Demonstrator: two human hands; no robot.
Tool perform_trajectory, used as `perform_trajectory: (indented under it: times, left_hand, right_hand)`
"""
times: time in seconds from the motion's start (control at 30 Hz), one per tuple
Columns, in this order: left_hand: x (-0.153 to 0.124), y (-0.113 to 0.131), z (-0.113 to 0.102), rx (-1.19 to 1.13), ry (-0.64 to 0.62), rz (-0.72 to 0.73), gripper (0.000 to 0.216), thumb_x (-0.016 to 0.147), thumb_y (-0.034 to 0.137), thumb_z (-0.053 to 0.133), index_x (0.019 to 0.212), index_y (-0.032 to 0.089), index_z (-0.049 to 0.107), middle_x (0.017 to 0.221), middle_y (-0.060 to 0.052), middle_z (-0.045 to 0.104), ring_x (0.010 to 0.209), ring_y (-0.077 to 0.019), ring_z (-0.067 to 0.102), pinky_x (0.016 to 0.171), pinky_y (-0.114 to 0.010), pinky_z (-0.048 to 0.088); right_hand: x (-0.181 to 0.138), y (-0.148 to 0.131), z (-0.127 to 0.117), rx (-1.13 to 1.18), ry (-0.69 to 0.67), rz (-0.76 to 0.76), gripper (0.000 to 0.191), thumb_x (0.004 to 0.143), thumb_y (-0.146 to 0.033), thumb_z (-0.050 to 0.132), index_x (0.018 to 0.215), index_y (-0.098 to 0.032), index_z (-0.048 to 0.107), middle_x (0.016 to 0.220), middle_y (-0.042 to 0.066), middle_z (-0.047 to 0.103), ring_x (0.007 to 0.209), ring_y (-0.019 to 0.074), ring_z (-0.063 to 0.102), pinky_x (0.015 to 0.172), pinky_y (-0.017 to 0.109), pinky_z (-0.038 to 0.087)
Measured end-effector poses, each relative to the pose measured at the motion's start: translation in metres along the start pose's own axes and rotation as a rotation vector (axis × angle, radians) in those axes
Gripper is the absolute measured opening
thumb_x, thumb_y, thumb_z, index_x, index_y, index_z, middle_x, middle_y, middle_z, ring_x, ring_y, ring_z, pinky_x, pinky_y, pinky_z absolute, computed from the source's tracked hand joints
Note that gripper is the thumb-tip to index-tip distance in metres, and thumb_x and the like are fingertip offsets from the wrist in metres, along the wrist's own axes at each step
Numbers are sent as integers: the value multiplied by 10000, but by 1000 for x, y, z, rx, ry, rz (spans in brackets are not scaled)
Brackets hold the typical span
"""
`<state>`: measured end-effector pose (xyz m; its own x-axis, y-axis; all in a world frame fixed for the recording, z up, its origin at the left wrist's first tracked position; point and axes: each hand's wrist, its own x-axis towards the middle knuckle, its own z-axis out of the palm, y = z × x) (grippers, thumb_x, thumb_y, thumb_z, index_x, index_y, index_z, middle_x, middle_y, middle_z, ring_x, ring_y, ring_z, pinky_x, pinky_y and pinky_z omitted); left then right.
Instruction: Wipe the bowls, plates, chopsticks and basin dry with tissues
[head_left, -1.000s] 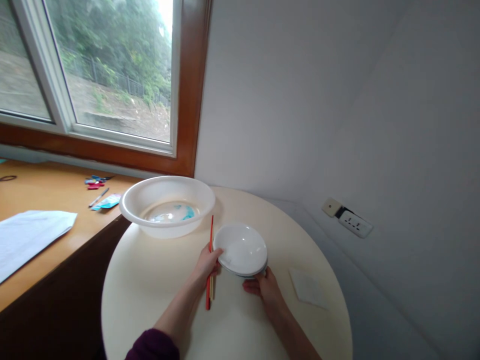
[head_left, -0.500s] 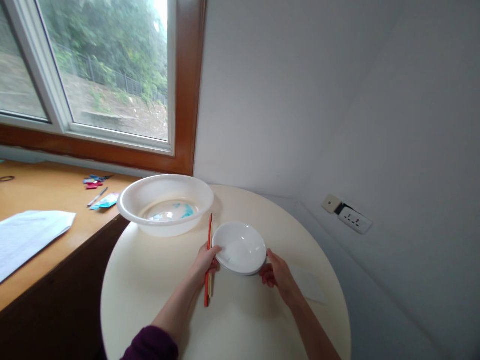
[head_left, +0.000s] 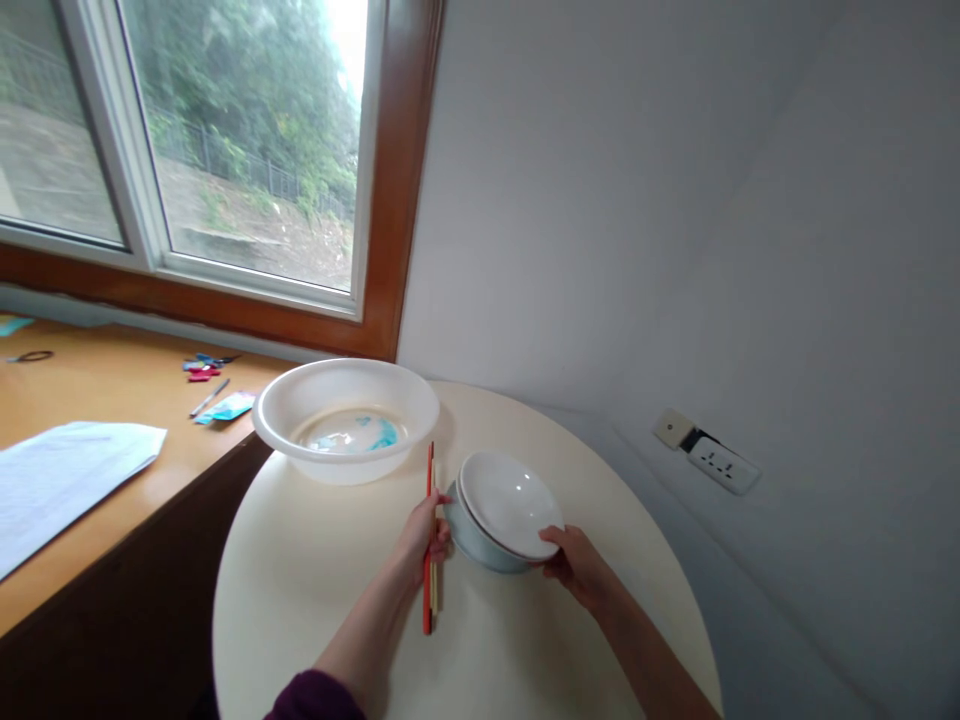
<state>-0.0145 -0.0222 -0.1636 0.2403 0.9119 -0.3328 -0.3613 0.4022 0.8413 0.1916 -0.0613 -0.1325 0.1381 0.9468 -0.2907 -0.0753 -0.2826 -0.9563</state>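
My left hand (head_left: 426, 535) is closed around red and pale chopsticks (head_left: 427, 595), which point away from me. Its thumb and fingertips also touch the left rim of a pale blue-grey bowl (head_left: 471, 540). Shallow white dishes (head_left: 510, 500), seemingly two stacked, rest tilted over that bowl, their left side raised. My right hand (head_left: 576, 562) grips the right edge of the white dishes, thumb on top and fingers below. The dishes hide the inside of the lower bowl.
A translucent white basin (head_left: 345, 470) with blue patches inside stands at the back left of the round table (head_left: 292, 580). A wooden desk (head_left: 112, 385) adjoins at left with paper (head_left: 75, 470), a pen (head_left: 210, 398) and a small packet (head_left: 227, 407). A wall socket (head_left: 724, 463) is at right.
My right hand has shifted its thumb onto the white dishes and tilted them up to the right, exposing the pale bowl below. The view has swung slightly left.
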Motion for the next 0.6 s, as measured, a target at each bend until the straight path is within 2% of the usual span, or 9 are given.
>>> perform_trajectory:
  times: [0.13, 0.23, 0.33, 0.4, 0.5, 0.6]
  left_hand:
    - [5, -6, 2, 69, 107, 42, 133, 794, 303, 446, 787, 218, 344, 396, 121, 291, 306, -47, 234, 331, -157, 150]
    - [8, -11, 3, 147, 156, 48, 158, 760, 181, 477, 818, 220, 334, 419, 122, 303, 315, -52, 272, 328, -154, 174]
    - [11, -13, 2, 218, 170, 30, 207, 748, 136, 479, 889, 212, 348, 434, 117, 326, 324, -62, 308, 328, -156, 202]
    - [13, -15, 1, 252, 169, 25, 232, 741, 129, 487, 927, 202, 369, 445, 108, 347, 334, -66, 330, 336, -159, 233]
    - [15, -17, 0, 289, 157, 31, 223, 723, 126, 511, 921, 182, 424, 457, 92, 373, 353, -69, 356, 358, -174, 289]
    - [16, -19, 1, 317, 155, 35, 196, 709, 121, 519, 892, 164, 463, 460, 80, 388, 364, -76, 375, 378, -194, 332]
  right_hand:
    - [-1, -49, 0, 11, -4, -121, 72, 669, -145, 546, 629, -98, 583, 448, 45, 590, 349, 103, 521, 309, 156, 388]
    - [4, -100, 20, 12, -73, -185, 101, 699, -109, 498, 664, -92, 591, 462, 49, 605, 368, 107, 542, 312, 149, 395]
    - [18, -143, 59, -22, -120, -190, 136, 732, -66, 445, 754, -83, 578, 492, 46, 622, 433, 124, 596, 339, 145, 426]
    - [33, -159, 94, -114, -148, -164, 158, 760, -54, 418, 828, -63, 560, 507, 44, 627, 453, 125, 611, 371, 144, 455]
    - [61, -160, 150, -185, -220, -112, 216, 753, -22, 410, 923, -11, 542, 482, 54, 614, 441, 146, 615, 412, 179, 496]
    - [90, -144, 198, -255, -284, -47, 289, 746, 6, 392, 1008, 38, 510, 465, 68, 604, 415, 161, 606, 433, 221, 518]
